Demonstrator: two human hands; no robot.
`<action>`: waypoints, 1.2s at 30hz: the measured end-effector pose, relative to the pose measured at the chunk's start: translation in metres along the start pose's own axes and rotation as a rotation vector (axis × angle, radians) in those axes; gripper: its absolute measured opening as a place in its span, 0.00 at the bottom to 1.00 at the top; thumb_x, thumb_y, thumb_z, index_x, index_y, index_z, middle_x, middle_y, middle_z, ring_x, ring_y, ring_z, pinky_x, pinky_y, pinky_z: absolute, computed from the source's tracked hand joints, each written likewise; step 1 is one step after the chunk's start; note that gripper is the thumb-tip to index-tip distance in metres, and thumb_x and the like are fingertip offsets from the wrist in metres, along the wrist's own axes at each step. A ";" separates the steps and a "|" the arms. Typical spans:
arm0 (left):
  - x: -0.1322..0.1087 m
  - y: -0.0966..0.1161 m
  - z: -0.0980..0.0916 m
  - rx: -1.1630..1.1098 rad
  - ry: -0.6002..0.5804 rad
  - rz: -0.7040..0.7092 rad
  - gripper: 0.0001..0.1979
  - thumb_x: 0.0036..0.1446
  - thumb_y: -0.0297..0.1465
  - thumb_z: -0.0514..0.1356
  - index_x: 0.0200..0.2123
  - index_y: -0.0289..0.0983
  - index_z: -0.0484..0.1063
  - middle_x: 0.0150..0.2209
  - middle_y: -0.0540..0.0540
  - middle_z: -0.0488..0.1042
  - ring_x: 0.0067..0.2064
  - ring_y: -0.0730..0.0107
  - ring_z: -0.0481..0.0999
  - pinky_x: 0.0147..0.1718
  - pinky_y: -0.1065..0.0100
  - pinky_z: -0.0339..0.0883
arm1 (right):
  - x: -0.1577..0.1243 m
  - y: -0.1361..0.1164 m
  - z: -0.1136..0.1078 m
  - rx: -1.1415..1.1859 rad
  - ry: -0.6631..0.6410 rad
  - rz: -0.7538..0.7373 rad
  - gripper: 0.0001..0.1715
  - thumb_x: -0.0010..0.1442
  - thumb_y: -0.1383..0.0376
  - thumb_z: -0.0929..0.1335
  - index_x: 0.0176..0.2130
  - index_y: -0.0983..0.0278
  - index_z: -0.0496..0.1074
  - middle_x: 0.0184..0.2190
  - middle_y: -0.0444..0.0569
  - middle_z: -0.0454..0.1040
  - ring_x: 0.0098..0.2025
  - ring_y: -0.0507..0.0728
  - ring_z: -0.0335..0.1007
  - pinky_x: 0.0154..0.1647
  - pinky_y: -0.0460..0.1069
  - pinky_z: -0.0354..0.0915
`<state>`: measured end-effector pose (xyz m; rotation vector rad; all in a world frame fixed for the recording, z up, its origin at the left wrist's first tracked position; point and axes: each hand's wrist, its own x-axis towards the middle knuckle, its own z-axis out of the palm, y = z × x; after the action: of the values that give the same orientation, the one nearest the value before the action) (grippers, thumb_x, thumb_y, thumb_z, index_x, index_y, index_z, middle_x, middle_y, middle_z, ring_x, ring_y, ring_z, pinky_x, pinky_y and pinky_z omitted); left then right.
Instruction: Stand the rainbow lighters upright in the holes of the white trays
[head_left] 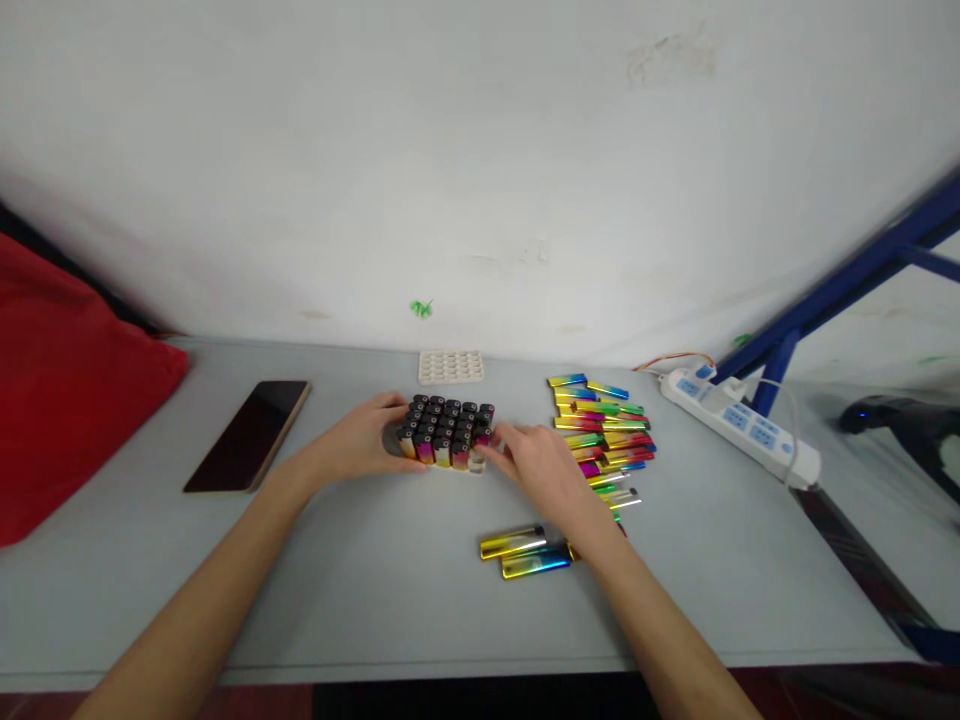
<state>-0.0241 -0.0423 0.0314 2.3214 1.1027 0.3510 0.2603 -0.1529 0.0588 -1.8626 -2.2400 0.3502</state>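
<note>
Several lighters [442, 422] with black tops and shiny coloured bodies stand upright in close rows in a white holed tray [477, 467], at the middle of the table. My left hand [367, 438] is closed around the left end of this block, thumb at the near side and fingers behind. At the block's right end, my right hand [544, 472] pinches a pinkish-red lighter [483, 438] between thumb and fingers. A couple of empty holes show at the tray's near right corner. Beneath my right wrist lie a yellow-silver lighter [513, 542] and a yellow-blue lighter [537, 563].
A loose pile of metallic lighters [607, 440] lies to the right. Against the wall is a second white holed tray [451, 367]. A phone-like dark slab [249, 436] and red cloth [67, 390] are left; a power strip [739, 425] and blue frame [840, 285] are right.
</note>
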 end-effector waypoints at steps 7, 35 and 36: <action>-0.001 -0.002 0.001 0.016 -0.012 0.034 0.33 0.52 0.55 0.76 0.50 0.37 0.84 0.52 0.40 0.81 0.55 0.45 0.81 0.60 0.49 0.77 | -0.046 0.034 -0.008 0.345 -0.206 -0.220 0.03 0.72 0.63 0.79 0.45 0.61 0.86 0.44 0.49 0.84 0.44 0.58 0.82 0.48 0.50 0.71; -0.003 0.000 0.001 -0.022 0.003 0.022 0.28 0.50 0.53 0.78 0.45 0.40 0.83 0.52 0.42 0.81 0.55 0.42 0.81 0.60 0.48 0.78 | 0.012 0.025 0.012 1.569 0.228 0.165 0.39 0.53 0.30 0.79 0.42 0.57 0.75 0.38 0.50 0.81 0.38 0.59 0.76 0.38 0.53 0.73; -0.003 0.000 0.001 -0.022 0.003 0.024 0.28 0.51 0.53 0.78 0.46 0.40 0.83 0.52 0.42 0.81 0.55 0.42 0.81 0.61 0.47 0.78 | 0.010 0.023 0.011 1.593 0.187 0.166 0.38 0.56 0.29 0.78 0.42 0.56 0.72 0.35 0.47 0.79 0.34 0.58 0.74 0.35 0.52 0.72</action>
<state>-0.0261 -0.0451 0.0304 2.3174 1.0678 0.3740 0.2762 -0.1398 0.0410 -1.0060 -0.9020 1.3541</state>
